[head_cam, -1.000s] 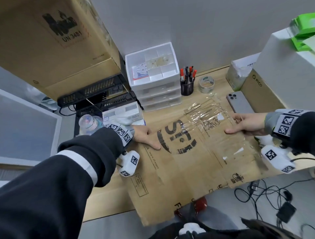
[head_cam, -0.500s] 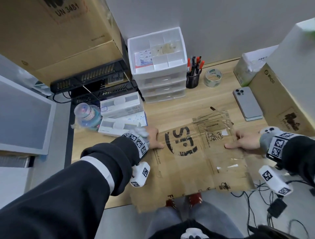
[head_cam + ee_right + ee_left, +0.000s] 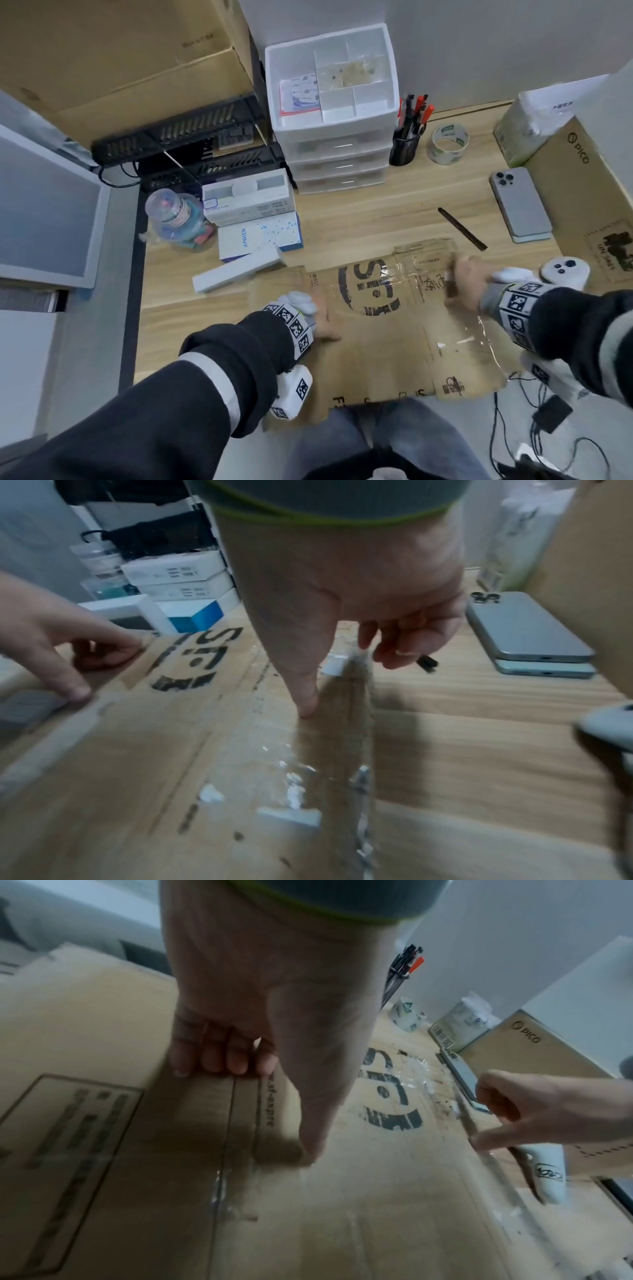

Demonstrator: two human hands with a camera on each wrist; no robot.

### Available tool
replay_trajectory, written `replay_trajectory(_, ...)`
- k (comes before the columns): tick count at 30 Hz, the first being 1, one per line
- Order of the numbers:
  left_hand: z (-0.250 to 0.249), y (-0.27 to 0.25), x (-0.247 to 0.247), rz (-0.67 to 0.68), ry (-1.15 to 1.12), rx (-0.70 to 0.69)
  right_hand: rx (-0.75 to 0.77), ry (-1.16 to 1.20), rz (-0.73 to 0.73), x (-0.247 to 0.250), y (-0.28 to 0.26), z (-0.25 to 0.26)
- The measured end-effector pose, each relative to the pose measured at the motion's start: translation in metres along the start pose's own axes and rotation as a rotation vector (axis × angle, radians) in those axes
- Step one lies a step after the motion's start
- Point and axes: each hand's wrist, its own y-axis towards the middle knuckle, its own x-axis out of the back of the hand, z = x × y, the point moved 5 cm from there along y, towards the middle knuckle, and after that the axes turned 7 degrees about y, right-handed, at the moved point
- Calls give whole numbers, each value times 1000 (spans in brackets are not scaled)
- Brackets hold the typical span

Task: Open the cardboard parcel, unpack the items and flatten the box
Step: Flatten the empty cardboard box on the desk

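Observation:
The flattened cardboard box (image 3: 376, 342) lies printed side up on the wooden desk and overhangs the front edge above my knees. My left hand (image 3: 323, 329) is on its left part. In the left wrist view that hand (image 3: 267, 1110) has its fingers (image 3: 219, 1064) curled down at a fold line and its thumb pressed flat. My right hand (image 3: 462, 284) is at the taped right edge. In the right wrist view the hand (image 3: 346, 683) presses the box (image 3: 171, 750) with its thumb while its fingers (image 3: 404, 647) hang curled past the edge.
White product boxes and an Anker box (image 3: 260, 236) sit left of the cardboard beside a plastic jar (image 3: 174, 219). Behind it lie a dark pen (image 3: 462, 229), stacked phones (image 3: 520, 205), a tape roll (image 3: 448, 144), a pen cup (image 3: 406, 144) and a drawer unit (image 3: 332, 113). A PICO carton (image 3: 582, 192) and white controller (image 3: 565, 274) stand right.
The cardboard has slid toward me and now hangs further over the desk edge, uncovering the pen. Both hands came back with it, and their fingers went from stretched flat to curled.

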Motion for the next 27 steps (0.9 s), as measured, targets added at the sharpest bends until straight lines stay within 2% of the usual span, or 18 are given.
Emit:
replay_trajectory(2, 9, 8, -10, -39, 64, -2, 159, -6, 97, -12, 2, 27)
replay_trajectory(4, 14, 17, -18, -94, 97, -5, 225, 2, 185, -23, 0, 44)
replay_trajectory(9, 17, 31, -27, -76, 96, -50, 173, -82, 185, -38, 10, 57)
replay_trajectory(12, 16, 38, -30, -80, 85, -86, 108, -200, 260, -41, 19, 70)
replay_trajectory(16, 11, 36, -25, -126, -9, -90, 109, -376, 338, -40, 23, 86)
replay_trajectory(18, 16, 29, -16, -86, -53, -127, 104, -414, 345, -38, 23, 91)
replay_trajectory(19, 22, 25, -11, -58, -145, -145, 105, -430, 343, -37, 22, 92)
replay_trajectory(20, 31, 18, -1, -78, -246, -165, 107, -444, 344, -35, 21, 94)
replay_trajectory(21, 47, 14, 9, -153, -306, -165, 97, -454, 347, -34, 20, 96)
replay_trajectory(24, 113, 0, 43, -500, -223, -16, 95, -465, 331, -32, 20, 100)
replay_trajectory(25, 133, -2, 48, -550, -159, 47, 94, -470, 330, -32, 20, 100)
replay_trajectory(26, 150, -2, 50, -536, -92, 100, 88, -478, 336, -33, 20, 99)
replay_trajectory(27, 165, 1, 49, -468, -37, 142, 82, -479, 343, -35, 22, 99)
